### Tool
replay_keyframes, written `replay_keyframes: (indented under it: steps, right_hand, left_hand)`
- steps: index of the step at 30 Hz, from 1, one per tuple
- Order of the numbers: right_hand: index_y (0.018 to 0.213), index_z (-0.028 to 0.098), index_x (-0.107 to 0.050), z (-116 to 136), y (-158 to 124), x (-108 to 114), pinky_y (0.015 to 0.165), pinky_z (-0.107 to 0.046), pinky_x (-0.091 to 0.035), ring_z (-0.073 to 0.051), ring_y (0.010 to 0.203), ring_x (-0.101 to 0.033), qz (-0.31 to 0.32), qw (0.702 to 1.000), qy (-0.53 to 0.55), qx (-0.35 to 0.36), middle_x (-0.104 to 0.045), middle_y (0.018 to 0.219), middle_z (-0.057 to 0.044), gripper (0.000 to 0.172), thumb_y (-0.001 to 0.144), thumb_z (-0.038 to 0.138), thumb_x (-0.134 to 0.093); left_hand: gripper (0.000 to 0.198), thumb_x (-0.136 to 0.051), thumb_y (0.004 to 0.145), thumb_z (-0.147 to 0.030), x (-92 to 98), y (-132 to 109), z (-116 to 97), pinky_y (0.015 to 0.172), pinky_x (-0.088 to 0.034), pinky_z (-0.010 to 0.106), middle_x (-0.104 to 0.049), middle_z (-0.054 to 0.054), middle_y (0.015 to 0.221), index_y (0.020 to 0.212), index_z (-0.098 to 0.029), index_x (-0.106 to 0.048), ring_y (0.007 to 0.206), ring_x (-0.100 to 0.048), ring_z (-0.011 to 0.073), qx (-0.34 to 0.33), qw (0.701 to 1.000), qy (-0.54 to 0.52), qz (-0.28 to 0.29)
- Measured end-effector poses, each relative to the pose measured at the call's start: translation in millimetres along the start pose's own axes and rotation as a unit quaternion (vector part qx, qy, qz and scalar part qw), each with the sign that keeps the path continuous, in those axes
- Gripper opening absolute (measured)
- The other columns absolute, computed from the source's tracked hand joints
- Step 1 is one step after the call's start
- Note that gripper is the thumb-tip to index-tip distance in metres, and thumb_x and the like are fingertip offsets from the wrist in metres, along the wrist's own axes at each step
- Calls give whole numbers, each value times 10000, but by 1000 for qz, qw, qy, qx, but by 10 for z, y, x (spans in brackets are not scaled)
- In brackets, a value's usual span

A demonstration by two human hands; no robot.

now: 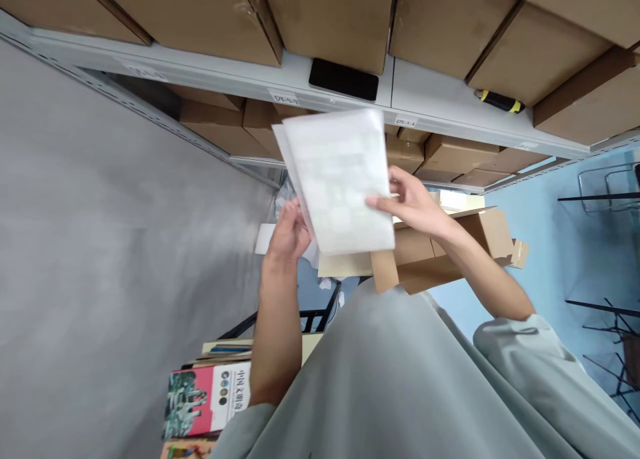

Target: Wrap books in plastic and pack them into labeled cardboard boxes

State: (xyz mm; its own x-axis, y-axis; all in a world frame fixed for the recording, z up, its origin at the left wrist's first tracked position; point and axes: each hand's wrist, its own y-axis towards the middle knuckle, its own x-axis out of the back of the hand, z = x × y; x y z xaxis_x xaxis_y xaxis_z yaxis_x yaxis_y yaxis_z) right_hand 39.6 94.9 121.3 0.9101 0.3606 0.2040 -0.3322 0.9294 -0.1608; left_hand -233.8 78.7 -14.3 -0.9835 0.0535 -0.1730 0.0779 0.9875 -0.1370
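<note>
In the head view, I have the white printed papers up in front of me, between my two hands and below the grey shelf edge. My right hand pinches them at their right edge, the thumb lying flat on the front face and the other fingers partly hidden around the edge. My left hand is at the lower left edge, fingers curled in; the fingertips are partly hidden, so I can't tell whether they grip. A second layer shows behind the front one on the left side. The print is blurred and I can't read it.

Under my right forearm is an open cardboard carton, partly covered by the papers' lower right corner from where I look. On the shelf above lie a black smartphone, just above the papers in view, and a black-and-yellow hand tool farther right, in front of brown cardboard boxes. Down by my left forearm is a red-and-white book on a stack.
</note>
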Motion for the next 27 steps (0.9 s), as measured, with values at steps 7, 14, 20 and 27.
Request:
replay_keyframes:
  steps: [7,14,20,27]
  right_hand:
    - [1095,285,-660,-553,-1354,701,876,-458,-732,-290,990,-849,-116,980,112,-120,-864,1068,-50,604,833,756,-931]
    - [1114,277,-660,-1141,-1922,1301,955,-455,-737,-294,1110,-857,-149,964,146,-162,-880,1156,-85,659,803,792,-930]
    - [1218,291,-743,-1245,-2278,1772,1042,-506,-707,-297,1177,-847,-61,990,-56,-115,-868,1236,-69,316,1034,540,-810]
    - [1241,287,-796,-1493,-2718,1785,949,-450,-650,-289,1118,-795,42,939,-342,19,-840,1246,-74,209,1081,177,-719]
  left_hand:
    - [723,-803,963,-751,-1323,-703,-285,1276,-592,538,-817,115,1457,1483,-248,-783,1518,-678,410,66,992,25,106]
    - [763,-853,958,-667,-2348,-975,-157,1122,-690,486,-858,104,1349,1576,-244,-705,1282,-813,357,87,987,59,124]
    - [617,-844,971,-584,-2652,-1018,-520,1030,-698,409,-866,34,1157,1503,-278,-778,1142,-826,336,-5,964,255,75]
    - [532,-832,961,-532,-2610,-996,-756,1048,-650,404,-835,30,1171,1442,-310,-778,1158,-807,339,-85,900,420,81]
